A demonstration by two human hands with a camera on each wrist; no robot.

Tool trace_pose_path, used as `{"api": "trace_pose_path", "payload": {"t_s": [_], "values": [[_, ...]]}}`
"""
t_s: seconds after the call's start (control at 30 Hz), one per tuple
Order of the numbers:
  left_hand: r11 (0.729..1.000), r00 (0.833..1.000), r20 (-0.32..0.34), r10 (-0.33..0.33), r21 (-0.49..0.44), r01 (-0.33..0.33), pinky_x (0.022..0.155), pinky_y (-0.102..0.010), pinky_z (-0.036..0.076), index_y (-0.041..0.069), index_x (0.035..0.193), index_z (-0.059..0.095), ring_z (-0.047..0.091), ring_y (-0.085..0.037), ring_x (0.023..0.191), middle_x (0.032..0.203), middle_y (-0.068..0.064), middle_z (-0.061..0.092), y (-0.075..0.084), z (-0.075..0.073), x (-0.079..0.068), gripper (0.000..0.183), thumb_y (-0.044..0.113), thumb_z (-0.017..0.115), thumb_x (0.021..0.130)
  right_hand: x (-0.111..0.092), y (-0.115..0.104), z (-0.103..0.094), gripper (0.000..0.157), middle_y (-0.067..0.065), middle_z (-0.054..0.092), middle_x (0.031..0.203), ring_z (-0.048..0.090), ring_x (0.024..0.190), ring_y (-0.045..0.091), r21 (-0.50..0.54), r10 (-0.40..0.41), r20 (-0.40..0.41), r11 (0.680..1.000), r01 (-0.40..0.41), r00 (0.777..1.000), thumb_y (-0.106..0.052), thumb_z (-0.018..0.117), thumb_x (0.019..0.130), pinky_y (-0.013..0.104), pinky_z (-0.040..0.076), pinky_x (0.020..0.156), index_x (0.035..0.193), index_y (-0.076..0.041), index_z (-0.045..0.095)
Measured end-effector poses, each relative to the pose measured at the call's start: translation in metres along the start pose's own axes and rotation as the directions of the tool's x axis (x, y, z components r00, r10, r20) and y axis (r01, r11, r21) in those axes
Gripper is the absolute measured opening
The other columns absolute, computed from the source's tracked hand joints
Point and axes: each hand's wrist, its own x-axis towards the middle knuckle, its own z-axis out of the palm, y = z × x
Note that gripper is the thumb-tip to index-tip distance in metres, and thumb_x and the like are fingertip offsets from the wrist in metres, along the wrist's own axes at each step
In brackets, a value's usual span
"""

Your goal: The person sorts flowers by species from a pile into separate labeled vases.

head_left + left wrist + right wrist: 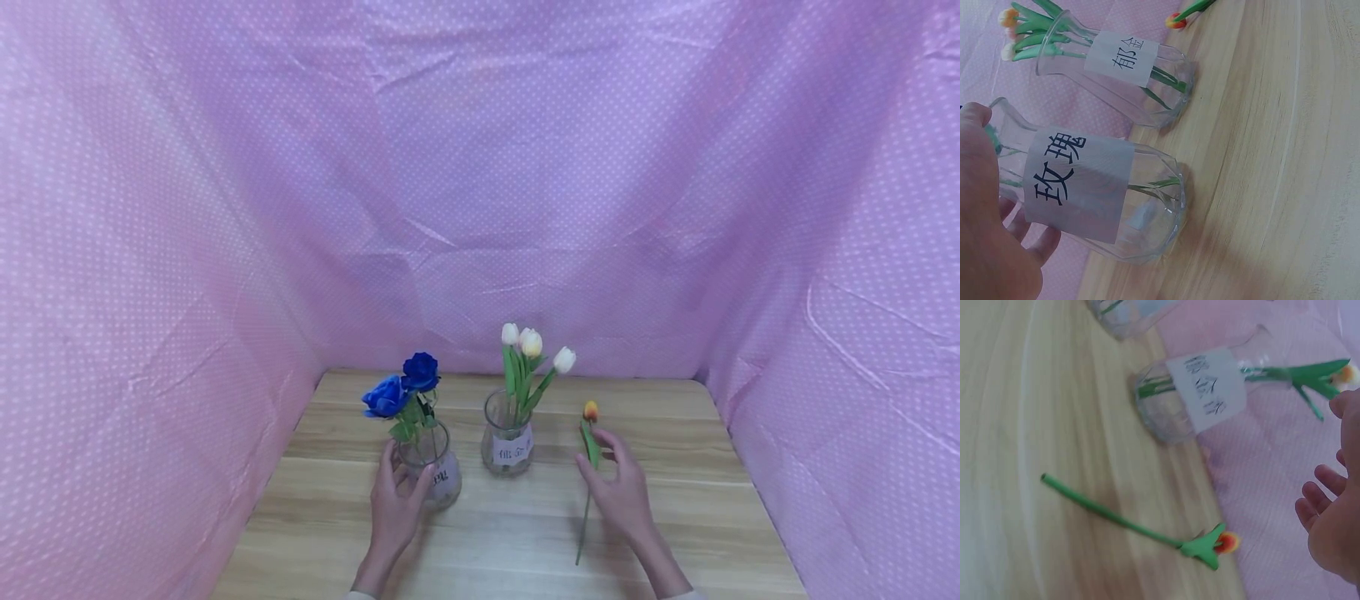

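Observation:
My left hand (pixel 394 505) holds a clear glass vase (pixel 447 497) with blue roses (pixel 422 372) in it, thumb on one side and fingers on the other. A paper label (pixel 1079 184) reading 玫瑰 is on this vase. My right hand (pixel 624 492) hovers with fingers spread and slightly bent above a single orange-yellow tulip (pixel 591 412). In the right wrist view the tulip's green stem (pixel 1107 514) lies on the table, apart from the hand. Between the hands stands a second glass vase (pixel 491 457) of white tulips (pixel 531 342), labelled 郁金 in the left wrist view.
The vases stand upright on a wooden table (pixel 682 533). Pink cloth (pixel 480 167) with white dots hangs behind the table and on both sides. The table's far edge runs just behind the vases.

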Motion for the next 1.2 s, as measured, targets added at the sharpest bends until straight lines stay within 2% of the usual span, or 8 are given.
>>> {"api": "trace_pose_path", "payload": {"t_s": [0.17, 0.23, 0.37, 0.47, 0.7, 0.83, 1.1, 1.2], "values": [[1.0, 1.0, -0.001, -0.003, 0.001, 0.003, 0.123, -0.067, 0.055, 0.008, 0.177, 0.029, 0.06, -0.056, 0.15, 0.169, -0.03, 0.052, 0.001, 0.0, 0.0, 0.092, 0.038, 0.08, 0.107, 0.0, 0.018, 0.001, 0.057, 0.014, 0.071, 0.148, 0.067, 0.134, 0.029, -0.024, 0.044, 0.016, 0.999, -0.043, 0.999, -0.023, 0.085, 0.102, 0.034, 0.057, 0.113, 0.152, -0.008, 0.062], [1.0, 1.0, -0.001, -0.003, 0.0, 0.003, 0.123, -0.067, 0.055, 0.008, 0.177, 0.03, 0.06, -0.056, 0.15, 0.169, -0.03, 0.052, 0.001, 0.0, 0.0, 0.091, 0.038, 0.08, 0.107, 0.0, 0.023, 0.001, 0.059, 0.016, 0.07, 0.149, 0.066, 0.136, 0.034, -0.025, 0.054, 0.029, 0.998, -0.054, 0.998, -0.026, 0.084, 0.103, 0.04, 0.057, 0.115, 0.153, -0.006, 0.061], [1.0, 1.0, -0.002, 0.001, -0.004, -0.001, 0.123, -0.068, 0.055, 0.008, 0.177, 0.03, 0.06, -0.056, 0.15, 0.17, -0.03, 0.051, 0.001, 0.0, 0.0, 0.091, 0.038, 0.08, 0.107, -0.002, 0.031, 0.002, 0.062, 0.021, 0.066, 0.152, 0.065, 0.138, 0.041, -0.032, 0.086, 0.064, 0.996, -0.084, 0.994, -0.031, 0.081, 0.106, 0.058, 0.057, 0.116, 0.156, -0.004, 0.057], [1.0, 1.0, -0.001, 0.005, -0.004, -0.005, 0.123, -0.068, 0.055, 0.008, 0.176, 0.03, 0.059, -0.057, 0.15, 0.17, -0.03, 0.051, 0.001, 0.001, 0.0, 0.091, 0.038, 0.08, 0.107, -0.004, 0.038, 0.003, 0.064, 0.022, 0.064, 0.154, 0.064, 0.138, 0.044, -0.037, 0.12, 0.088, 0.992, -0.117, 0.989, -0.033, 0.079, 0.107, 0.065, 0.057, 0.116, 0.159, -0.005, 0.054], [1.0, 1.0, -0.011, 0.026, 0.0, -0.026, 0.122, -0.066, 0.056, 0.008, 0.176, 0.032, 0.06, -0.056, 0.15, 0.168, -0.029, 0.053, 0.001, 0.0, 0.001, 0.09, 0.034, 0.082, 0.106, -0.01, 0.059, 0.012, 0.059, 0.021, 0.065, 0.153, 0.064, 0.136, 0.043, -0.02, 0.178, 0.109, 0.984, -0.177, 0.978, -0.027, 0.081, 0.106, 0.066, 0.058, 0.114, 0.155, -0.004, 0.058], [1.0, 1.0, -0.012, 0.023, -0.005, -0.023, 0.122, -0.067, 0.055, 0.008, 0.176, 0.031, 0.06, -0.056, 0.15, 0.169, -0.029, 0.053, 0.001, 0.0, 0.0, 0.09, 0.034, 0.082, 0.106, -0.013, 0.068, 0.016, 0.058, 0.02, 0.064, 0.154, 0.062, 0.139, 0.041, -0.05, 0.205, 0.118, 0.979, -0.2, 0.972, -0.026, 0.08, 0.105, 0.068, 0.056, 0.116, 0.155, -0.004, 0.058], [1.0, 1.0, -0.008, 0.017, -0.003, -0.017, 0.122, -0.069, 0.055, 0.009, 0.176, 0.032, 0.059, -0.058, 0.15, 0.169, -0.03, 0.052, 0.002, 0.0, -0.001, 0.089, 0.037, 0.08, 0.107, -0.017, 0.084, 0.025, 0.065, 0.026, 0.058, 0.16, 0.055, 0.153, 0.053, -0.037, 0.309, 0.163, 0.951, -0.307, 0.937, -0.024, 0.081, 0.104, 0.071, 0.047, 0.128, 0.159, -0.005, 0.053], [1.0, 1.0, -0.005, 0.018, -0.002, -0.018, 0.122, -0.07, 0.055, 0.009, 0.176, 0.031, 0.059, -0.058, 0.15, 0.17, -0.03, 0.051, 0.002, 0.0, 0.0, 0.089, 0.038, 0.079, 0.107, -0.018, 0.086, 0.029, 0.067, 0.025, 0.059, 0.161, 0.055, 0.154, 0.053, -0.04, 0.342, 0.174, 0.939, -0.341, 0.923, -0.025, 0.081, 0.104, 0.069, 0.048, 0.129, 0.161, -0.005, 0.051]]}}
